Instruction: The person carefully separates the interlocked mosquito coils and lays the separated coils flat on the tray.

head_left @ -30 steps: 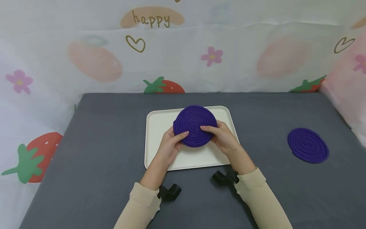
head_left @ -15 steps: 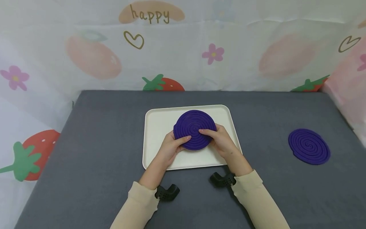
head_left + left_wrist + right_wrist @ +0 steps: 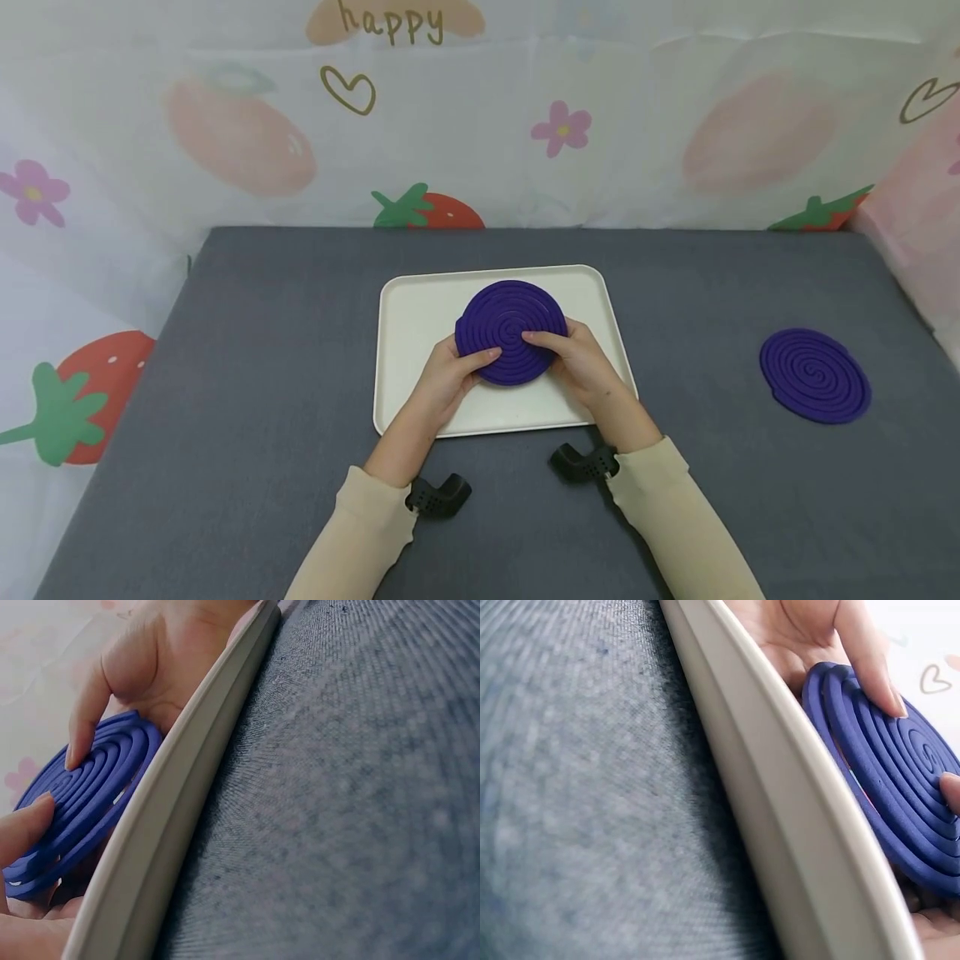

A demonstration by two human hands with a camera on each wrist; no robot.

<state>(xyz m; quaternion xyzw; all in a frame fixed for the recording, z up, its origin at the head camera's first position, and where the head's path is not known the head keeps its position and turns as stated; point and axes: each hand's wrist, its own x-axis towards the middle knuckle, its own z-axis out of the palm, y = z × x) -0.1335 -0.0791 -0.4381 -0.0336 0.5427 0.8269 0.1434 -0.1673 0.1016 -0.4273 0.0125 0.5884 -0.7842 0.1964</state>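
Both hands hold a purple spiral coaster point(image 3: 510, 308), a flat round disc of coiled ridges, over the cream tray point(image 3: 416, 308). The left hand point(image 3: 441, 379) grips its lower left edge, thumb lying across the face. From the right, the right hand point(image 3: 588, 367) pinches it, thumb tip near the centre of the spiral. Most other fingers are hidden behind the disc. In the left wrist view narrow gaps show between the outer coils of the coaster point(image 3: 109, 776). The right wrist view shows the coaster point(image 3: 885, 772) tilted beyond the tray wall point(image 3: 780, 787).
A second purple spiral coaster point(image 3: 815, 375) lies flat on the grey tablecloth point(image 3: 712, 483) to the right. Black wrist cameras, left point(image 3: 438, 497) and right point(image 3: 581, 463), project inward near the tray's front edge. A printed curtain point(image 3: 480, 125) hangs behind the table.
Both hands have lowered the coaster slightly toward the near side of the tray, and the left thumb has slid a little inward on it. The head view has tilted down.
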